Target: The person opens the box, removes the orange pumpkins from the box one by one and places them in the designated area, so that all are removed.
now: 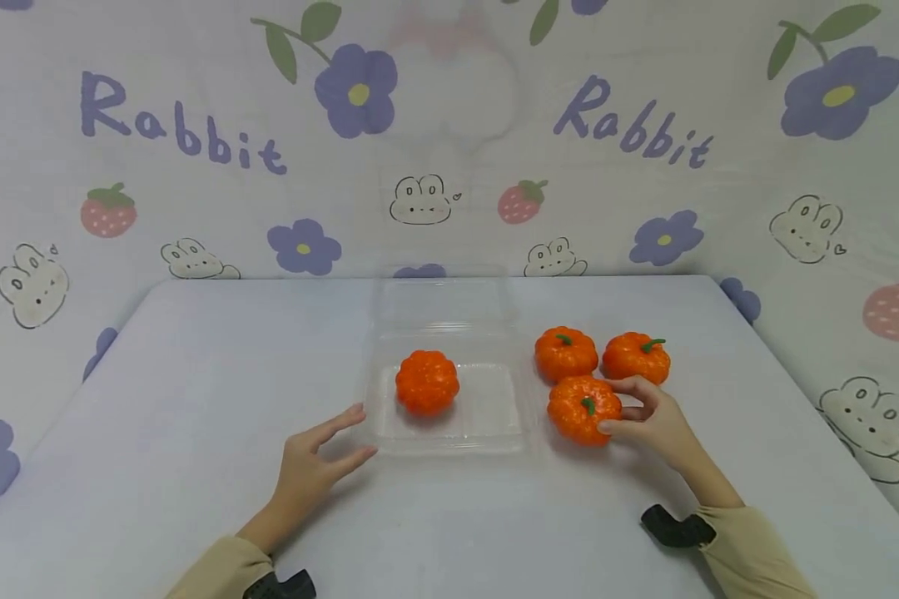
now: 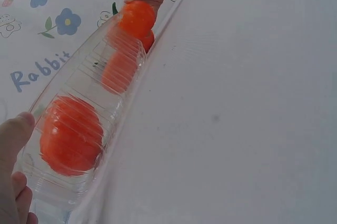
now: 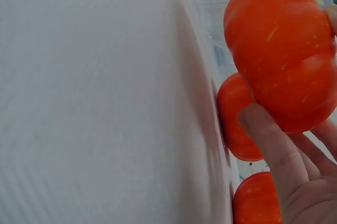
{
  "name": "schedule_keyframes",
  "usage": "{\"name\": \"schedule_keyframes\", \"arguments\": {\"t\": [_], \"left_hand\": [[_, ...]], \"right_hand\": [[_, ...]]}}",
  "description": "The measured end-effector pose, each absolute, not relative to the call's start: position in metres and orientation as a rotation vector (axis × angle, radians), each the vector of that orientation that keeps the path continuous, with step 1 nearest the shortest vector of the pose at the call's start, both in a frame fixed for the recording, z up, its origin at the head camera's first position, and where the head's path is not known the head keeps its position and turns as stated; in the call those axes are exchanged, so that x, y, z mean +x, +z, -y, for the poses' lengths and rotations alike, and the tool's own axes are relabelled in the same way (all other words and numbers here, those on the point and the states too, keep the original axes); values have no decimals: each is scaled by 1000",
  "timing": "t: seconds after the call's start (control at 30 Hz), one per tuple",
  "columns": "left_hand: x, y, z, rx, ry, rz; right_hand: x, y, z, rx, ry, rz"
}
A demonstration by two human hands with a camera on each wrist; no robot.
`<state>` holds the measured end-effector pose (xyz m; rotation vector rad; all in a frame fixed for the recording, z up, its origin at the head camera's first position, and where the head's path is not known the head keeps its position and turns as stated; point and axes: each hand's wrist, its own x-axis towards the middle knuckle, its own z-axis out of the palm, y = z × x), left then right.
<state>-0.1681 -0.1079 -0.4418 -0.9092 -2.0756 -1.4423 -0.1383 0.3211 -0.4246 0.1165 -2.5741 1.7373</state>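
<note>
My right hand (image 1: pixel 655 420) grips an orange toy pumpkin (image 1: pixel 583 409) with a green stem from its right side, thumb in front and fingers behind. In the right wrist view this pumpkin (image 3: pixel 284 50) appears raised off the table. Behind it lie two more pumpkins, one on the left (image 1: pixel 565 353) and one on the right (image 1: pixel 637 358). A clear plastic clamshell box (image 1: pixel 490 408) stands lid open, with one pumpkin (image 1: pixel 427 383) in the left part of its base. Beside the box's left edge, my left hand (image 1: pixel 310 466) has thumb and fingers spread, fingertips at the rim.
A white table (image 1: pixel 195 374) bears everything. The box's transparent lid (image 1: pixel 442 304) lies back toward the table's far edge. A cloth printed with rabbits, flowers and strawberries (image 1: pixel 520 202) hangs behind and at the sides. Dark straps (image 1: pixel 677 528) sit at the wrists.
</note>
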Motion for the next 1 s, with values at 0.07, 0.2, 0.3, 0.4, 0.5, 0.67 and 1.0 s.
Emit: {"name": "schedule_keyframes", "arguments": {"t": [0.07,0.2,0.3,0.4,0.5,0.67,1.0], "left_hand": [[-172,-450,113,-921,-1453,2061],[-180,-462,118,-939,-1470,2043],[-181,-464,119,-944,-1468,2033],[-181,-464,119,-947,-1462,2023],[-179,-461,118,-946,-1457,2018],[-172,-445,113,-947,-1481,2020],[-166,-434,113,-935,-1459,2062]], "right_hand": [[-140,-426,-319,114,1734,2585],[-143,-426,-318,124,1681,2621],[-143,-426,-317,132,1640,2650],[-145,-427,-318,122,1601,2677],[-146,-428,-319,122,1566,2690],[-145,-429,-321,115,1505,2678],[-142,-427,-319,-13,1441,2837]]}}
